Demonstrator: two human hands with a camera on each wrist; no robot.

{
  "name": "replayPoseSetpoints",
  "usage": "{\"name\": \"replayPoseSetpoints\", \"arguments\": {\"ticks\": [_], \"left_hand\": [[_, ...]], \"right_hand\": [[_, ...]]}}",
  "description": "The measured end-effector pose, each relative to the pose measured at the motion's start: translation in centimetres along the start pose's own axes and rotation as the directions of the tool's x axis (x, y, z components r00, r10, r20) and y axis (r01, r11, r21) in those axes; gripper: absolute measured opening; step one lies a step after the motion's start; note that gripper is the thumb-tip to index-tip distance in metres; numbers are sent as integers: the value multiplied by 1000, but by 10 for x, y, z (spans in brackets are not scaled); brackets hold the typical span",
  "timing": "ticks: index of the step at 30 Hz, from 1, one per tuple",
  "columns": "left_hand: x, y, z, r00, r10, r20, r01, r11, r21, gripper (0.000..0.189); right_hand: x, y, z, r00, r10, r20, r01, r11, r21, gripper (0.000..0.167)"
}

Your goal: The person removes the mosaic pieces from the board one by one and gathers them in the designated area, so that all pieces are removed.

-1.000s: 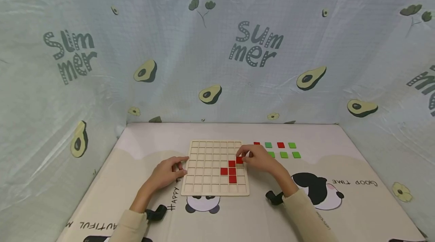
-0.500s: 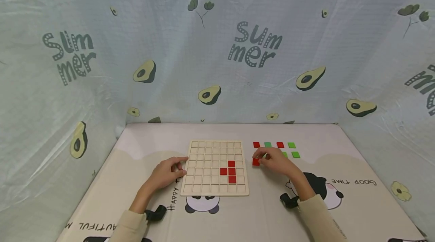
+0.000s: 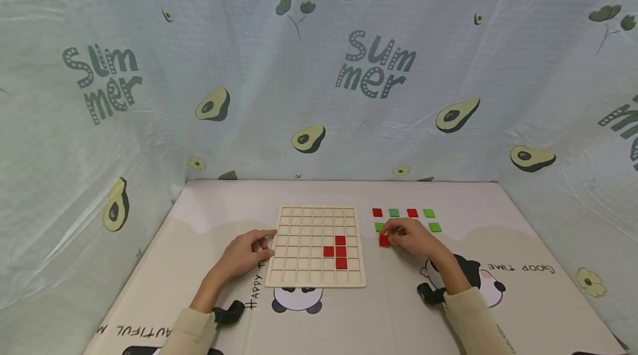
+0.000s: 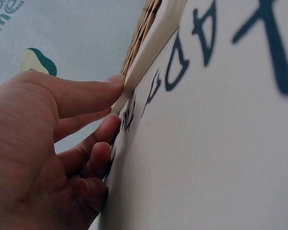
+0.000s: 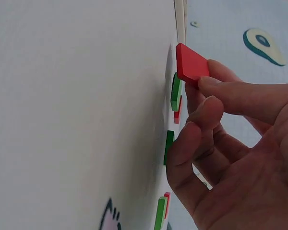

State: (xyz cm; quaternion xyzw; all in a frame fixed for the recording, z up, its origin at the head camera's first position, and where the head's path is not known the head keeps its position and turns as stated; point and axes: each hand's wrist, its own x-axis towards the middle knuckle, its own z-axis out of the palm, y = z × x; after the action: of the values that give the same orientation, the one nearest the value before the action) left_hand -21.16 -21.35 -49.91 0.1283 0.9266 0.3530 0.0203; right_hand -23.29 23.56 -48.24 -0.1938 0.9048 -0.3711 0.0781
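Between thumb and fingers my right hand [image 3: 412, 236] pinches a red square tile [image 3: 384, 240], held to the right of the wooden grid board [image 3: 299, 241]. In the right wrist view this red tile [image 5: 192, 63] is tilted and raised off the table. Several red tiles [image 3: 341, 251] sit in cells on the board's right half. At the board's left edge rests my left hand [image 3: 243, 253], its thumb and index fingertip touching the side. The left wrist view has the thumb right against the board's wooden edge [image 4: 151, 50], with the other fingers bent loosely below.
Two rows of loose tiles lie right of the board, among them a red tile [image 3: 412, 213], a dark green tile [image 3: 394, 213] and a light green tile [image 3: 435, 227]. My right hand partly covers the nearer row. A printed cloth [image 3: 319, 322] covers the table; curtains [image 3: 249, 67] surround it.
My right hand has moved right, from over the board's right edge to beside the loose tiles, carrying the red tile away from the board. My left hand has stayed put.
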Motion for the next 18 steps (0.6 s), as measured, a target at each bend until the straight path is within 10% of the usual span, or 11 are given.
{"name": "replayPoseSetpoints", "arguments": {"ticks": [18], "left_hand": [[0, 1, -1, 1000, 15, 2, -15, 1000, -11, 47]], "right_hand": [[0, 3, 2, 998, 40, 54, -41, 999, 16, 21]]}}
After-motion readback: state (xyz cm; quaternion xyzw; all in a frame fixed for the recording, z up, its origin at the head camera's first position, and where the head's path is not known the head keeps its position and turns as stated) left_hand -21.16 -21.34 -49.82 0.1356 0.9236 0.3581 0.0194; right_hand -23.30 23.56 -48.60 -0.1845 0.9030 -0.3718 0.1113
